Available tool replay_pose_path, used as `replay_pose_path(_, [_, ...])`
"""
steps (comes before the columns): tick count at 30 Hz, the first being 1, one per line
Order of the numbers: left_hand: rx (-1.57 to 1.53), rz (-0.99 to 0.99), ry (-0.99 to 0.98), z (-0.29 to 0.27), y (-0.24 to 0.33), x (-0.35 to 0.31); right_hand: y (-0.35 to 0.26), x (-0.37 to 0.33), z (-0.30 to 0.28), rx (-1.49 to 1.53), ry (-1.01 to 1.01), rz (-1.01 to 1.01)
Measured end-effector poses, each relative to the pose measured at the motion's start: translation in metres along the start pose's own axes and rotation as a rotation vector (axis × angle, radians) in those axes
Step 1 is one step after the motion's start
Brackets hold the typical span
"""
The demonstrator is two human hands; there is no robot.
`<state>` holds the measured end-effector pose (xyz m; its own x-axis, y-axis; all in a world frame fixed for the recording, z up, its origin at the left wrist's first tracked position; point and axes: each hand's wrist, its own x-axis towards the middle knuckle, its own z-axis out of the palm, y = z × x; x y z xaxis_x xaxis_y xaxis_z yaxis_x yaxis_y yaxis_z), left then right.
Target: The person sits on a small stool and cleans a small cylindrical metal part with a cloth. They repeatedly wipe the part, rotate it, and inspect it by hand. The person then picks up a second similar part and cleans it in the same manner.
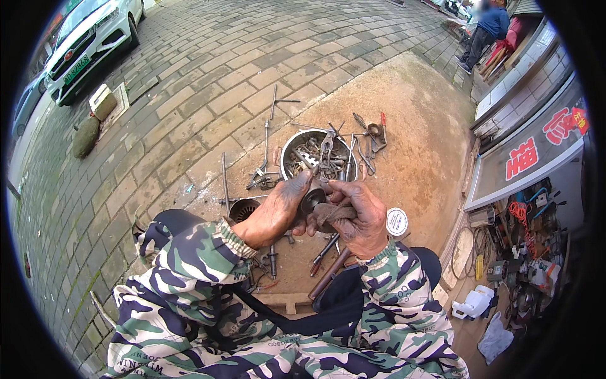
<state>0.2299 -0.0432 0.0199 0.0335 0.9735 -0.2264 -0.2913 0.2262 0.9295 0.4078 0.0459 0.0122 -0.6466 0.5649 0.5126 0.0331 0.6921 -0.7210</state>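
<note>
Two bare hands work close together over the ground. The left hand (281,211) is curled, thumb up, around a dark round metal part (311,201); its far fingers are hidden. The right hand (362,216) is bent nearly to a fist, gripping what looks like a brown rag (334,216) just beside the part.

With the part as the dial's centre, a round basin (284,159) heaped with tools and metal pieces stands at 12 o'clock, near the fingers. A T-shaped wrench (274,104) lies at 11, beyond the basin's rim, and a spring (359,120) at 1. A dark ribbed bowl (243,209) sits at 9, by the left wrist, and a white disc (397,222) just past 3, near the right wrist. Between 5 and 6, a dark red tube (329,275) lies between the knees.

Farther off, a white car (95,39) is at 10, a person (491,26) in blue stands between 1 and 2, an orange cord (522,220) hangs coiled at 3, and a white jug (473,302) rests at 4.
</note>
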Motion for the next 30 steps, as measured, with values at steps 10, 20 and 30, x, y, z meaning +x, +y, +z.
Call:
replay_pose_path(10, [0.291, -0.034, -0.113, 0.000, 0.003, -0.007, 0.016, -0.004, -0.008, 0.030, -0.296, -0.038])
replay_pose_path(20, [0.498, 0.076, -0.021, 0.001, 0.009, -0.001, 0.012, -0.004, -0.012, -0.009, -0.214, 0.039])
replay_pose_path(30, [0.163, 0.044, -0.138, -0.004, 0.006, -0.007, 0.024, -0.009, -0.010, 0.576, -0.211, 0.442])
